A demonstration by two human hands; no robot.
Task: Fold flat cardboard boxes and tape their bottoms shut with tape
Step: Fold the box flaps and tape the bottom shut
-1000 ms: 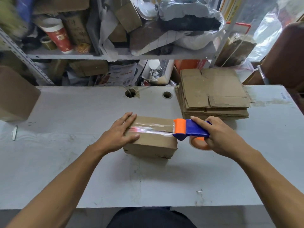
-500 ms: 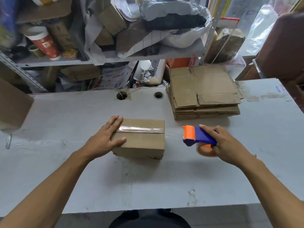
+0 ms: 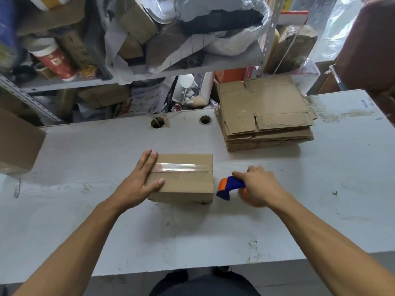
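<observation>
on the table (image 3: 213,231), left hand (image 3: 139,184) flat on taped box (image 3: 183,180), right hand (image 3: 258,186) beside it gripping tape dispenser (image 3: 229,186).

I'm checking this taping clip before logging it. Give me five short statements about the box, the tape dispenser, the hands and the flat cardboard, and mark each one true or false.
1. A strip of clear tape runs along the seam on top of the folded box. True.
2. The left hand holds the tape dispenser. False: it rests on the left end of the box; the right hand grips the tape dispenser.
3. The dispenser sits on top of the box. False: it is off the box, by its right side.
4. A stack of flat cardboard lies at the far right of the table. True.
5. The flat stack touches the taped box. False: bare table separates them.
</observation>
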